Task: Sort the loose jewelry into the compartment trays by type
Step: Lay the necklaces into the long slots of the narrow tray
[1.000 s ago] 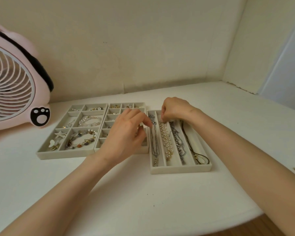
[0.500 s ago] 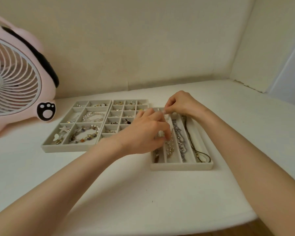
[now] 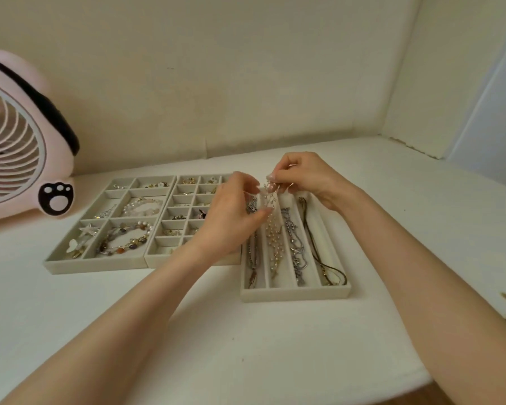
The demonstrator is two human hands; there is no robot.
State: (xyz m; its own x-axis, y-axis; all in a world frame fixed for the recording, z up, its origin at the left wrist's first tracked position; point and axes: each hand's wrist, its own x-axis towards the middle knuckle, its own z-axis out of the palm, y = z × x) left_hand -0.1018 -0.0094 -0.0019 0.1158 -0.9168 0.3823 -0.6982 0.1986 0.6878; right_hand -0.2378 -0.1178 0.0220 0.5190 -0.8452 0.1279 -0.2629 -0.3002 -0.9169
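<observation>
over the far end of the tray: both hands meet at 12 o'clock of the beige felt four-lane tray (image 3: 295,295), just above its rim.
right hand (image 3: 307,179): forearm reaches from 4 o'clock; thumb and forefinger pinch the top end of the white pearl-bead necklace (image 3: 275,241).
left hand (image 3: 231,217): forearm reaches from 7 o'clock; curled fingers and thumb grasp the same necklace a little lower, at 8 o'clock of the right hand's pinch.
necklace: upper part held up between the two hands; the rest lies lengthwise in the second lane from the left, its tail toward 6 o'clock.
other lanes: dark metal chain (image 3: 253,255) in the first, silver link chain (image 3: 295,247) in the third, thin dark cord necklace (image 3: 319,252) in the fourth.
beige small-grid tray (image 3: 187,261): just beside the four-lane tray at its 9 o'clock; pieces in several cells, too small to name; the left hand covers its right part.
beige large-cell tray (image 3: 94,266): set against the grid tray at 9 o'clock; multicoloured bead bracelet (image 3: 126,238) in the near cell, pale pearl bracelet (image 3: 142,206) in the cell at 12 o'clock of it.
pink round desk fan (image 3: 18,147): at 10 o'clock on the white table (image 3: 246,361), apart from the trays.
</observation>
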